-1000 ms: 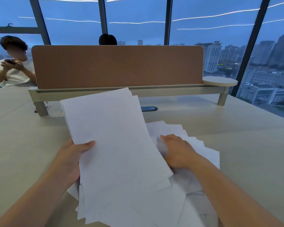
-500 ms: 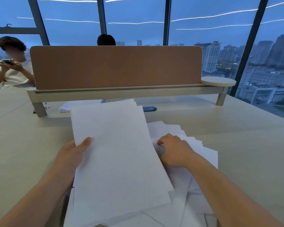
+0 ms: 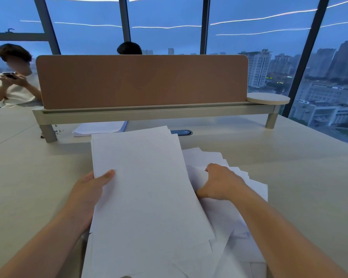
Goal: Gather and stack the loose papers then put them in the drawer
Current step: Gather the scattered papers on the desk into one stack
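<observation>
Two hands work a pile of loose papers (image 3: 225, 223) on a pale desk (image 3: 289, 167): the left hand (image 3: 88, 193) grips a gathered stack (image 3: 147, 187), the right hand (image 3: 219, 183) pinches sheets beside it. Gathering looks partly done (no drawer visible). Beyond stand a brown divider (image 3: 141, 81) and dusk-blue windows (image 3: 165, 13).

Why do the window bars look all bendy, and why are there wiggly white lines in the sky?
In the head view, the wide-angle lens bows the window bars outward near the edges; the wiggly white lines look like ceiling lights reflected in the glass; the dusk light is dim and bluish, so the stack of papers looks grey-blue with soft shadows.
</observation>
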`<state>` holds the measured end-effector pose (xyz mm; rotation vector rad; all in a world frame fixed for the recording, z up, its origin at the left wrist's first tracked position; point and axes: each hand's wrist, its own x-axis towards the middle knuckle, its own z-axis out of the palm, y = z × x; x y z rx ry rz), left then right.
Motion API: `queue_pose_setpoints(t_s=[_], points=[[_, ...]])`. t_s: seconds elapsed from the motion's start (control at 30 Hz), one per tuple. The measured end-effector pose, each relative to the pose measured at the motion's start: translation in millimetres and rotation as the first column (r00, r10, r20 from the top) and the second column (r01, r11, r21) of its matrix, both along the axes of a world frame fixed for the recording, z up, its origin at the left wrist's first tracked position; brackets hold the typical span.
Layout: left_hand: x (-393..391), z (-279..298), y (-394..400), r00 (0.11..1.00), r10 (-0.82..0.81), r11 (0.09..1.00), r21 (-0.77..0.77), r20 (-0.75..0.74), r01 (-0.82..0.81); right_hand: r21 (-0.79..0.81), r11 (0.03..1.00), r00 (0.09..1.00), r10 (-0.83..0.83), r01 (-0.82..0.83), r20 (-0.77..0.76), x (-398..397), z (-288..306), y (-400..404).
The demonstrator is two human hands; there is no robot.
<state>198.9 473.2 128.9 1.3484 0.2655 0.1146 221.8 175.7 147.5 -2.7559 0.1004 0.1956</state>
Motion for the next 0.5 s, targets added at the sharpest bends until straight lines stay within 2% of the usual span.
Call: queue_pose_setpoints(t_s=[0.13, 0.17, 0.27, 0.37, 0.5], points=[[0.2, 1.6, -0.6, 0.999, 0.038, 0.999, 0.002, 0.004, -0.038, 0.361, 0.932, 0.992, -0.027, -0.020, 0.127, 8.6, 1.6, -7.3], [0.8, 2.2, 0.0, 0.999, 0.044, 0.999, -0.008, 0.007, -0.043, 0.481, 0.877, 0.987, -0.085, 0.009, 0.136, 8.7, 3.7, -7.5], [1.3, 3.1, 1.9, 0.997, 0.074, 0.996, -0.050, 0.006, -0.073, 0.801, 0.589, 0.979, -0.204, 0.105, 0.022, 11.0, 4.1, -6.9], [-0.8, 4.4, 3.0, 0.998, 0.067, 0.989, -0.134, 0.007, -0.065, 0.897, 0.420, 0.987, -0.133, 0.137, -0.088, 7.4, 1.6, -2.1], [0.3, 5.0, 2.7, 0.994, 0.108, 0.979, -0.173, 0.015, -0.104, 0.937, 0.321, 0.989, 0.001, 0.141, -0.149, 0.8, 3.0, 5.8]])
